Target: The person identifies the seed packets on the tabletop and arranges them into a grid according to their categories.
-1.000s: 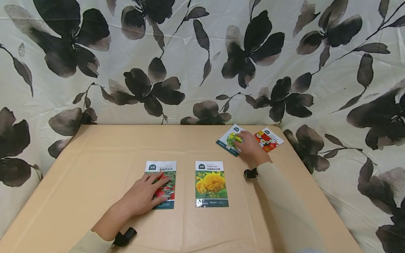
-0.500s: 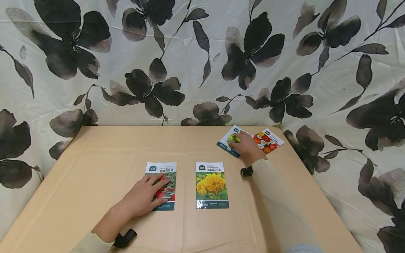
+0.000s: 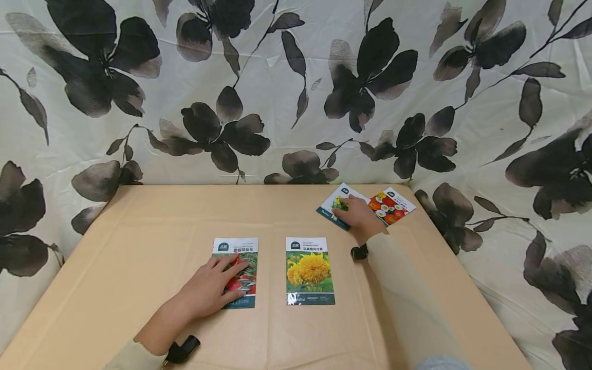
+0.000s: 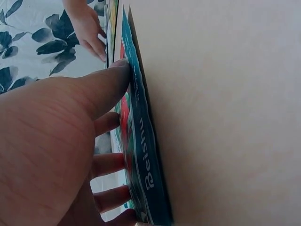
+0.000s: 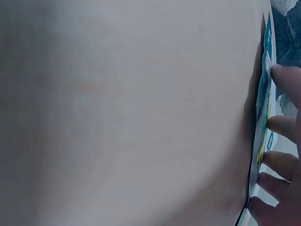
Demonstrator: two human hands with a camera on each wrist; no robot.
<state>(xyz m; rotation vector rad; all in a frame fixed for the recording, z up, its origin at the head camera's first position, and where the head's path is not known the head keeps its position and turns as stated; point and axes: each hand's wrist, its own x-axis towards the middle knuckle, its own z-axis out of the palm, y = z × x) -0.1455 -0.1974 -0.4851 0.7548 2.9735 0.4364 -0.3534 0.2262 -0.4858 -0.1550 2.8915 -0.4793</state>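
Watching from my end. Last sec: R hand (image 3: 362,216) has slid a touch inward, wrist w/ it; yellow-flower pkt (image 3: 334,205) under its fingers looks to lie as it did, and a sliver more of red-and-white-flower pkt (image 3: 390,207) shows beside the hand. Nearly no change over last half-sec. L hand (image 3: 211,285) same place. My read: R is steadying or adjusting its pkt, not carrying it; L prob. just keeping its own pkt put.

R fingers: apart, tips on the pkt's printed face per R wrist view, not clamped. Yellow-flower pkt is beneath them, lying askew, its white top & dark bottom band sticking out past the tips. Red-and-white-flower pkt is off the outer side of R hand, also askew; can't tell if the two overlap, hand's in the way.

L fingers: spread, resting over balsam seed pkt (image 3: 247,282), thumb by its bottom band, nothing pinched. Sunflower seed pkt (image 3: 310,271) lies between the hands, to right of L fingertips, squared up, apart from both hands.
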